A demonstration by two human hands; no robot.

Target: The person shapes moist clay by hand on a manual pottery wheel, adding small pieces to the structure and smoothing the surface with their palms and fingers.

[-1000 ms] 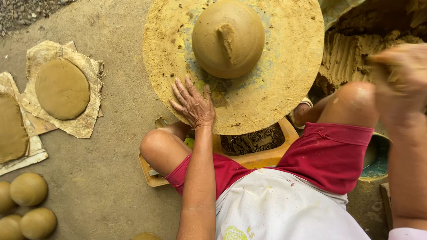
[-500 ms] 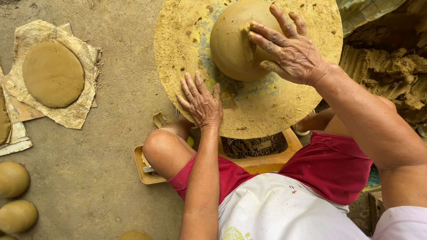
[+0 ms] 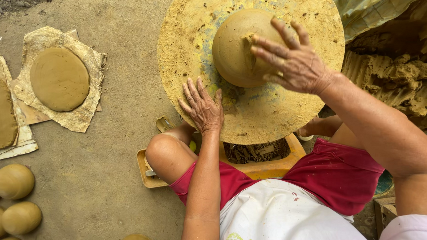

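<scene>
A domed lump of tan clay [image 3: 235, 45] sits on a round, clay-smeared wheel disc [image 3: 193, 34] in front of my knees. My right hand [image 3: 291, 59] lies on the right side of the lump with fingers spread over its top. My left hand [image 3: 203, 108] rests flat, palm down, on the near edge of the disc, just below the lump and apart from it.
Flat clay discs [image 3: 59, 79] lie on paper sheets at the left. Several clay balls [image 3: 13, 181] sit at the lower left. A yellow tray [image 3: 148, 172] lies under my legs. A heap of raw clay [image 3: 399, 79] rises at the right.
My right hand came in from the right and settled on the clay lump. The left hand stayed on the disc's edge. The view shifted slightly.
</scene>
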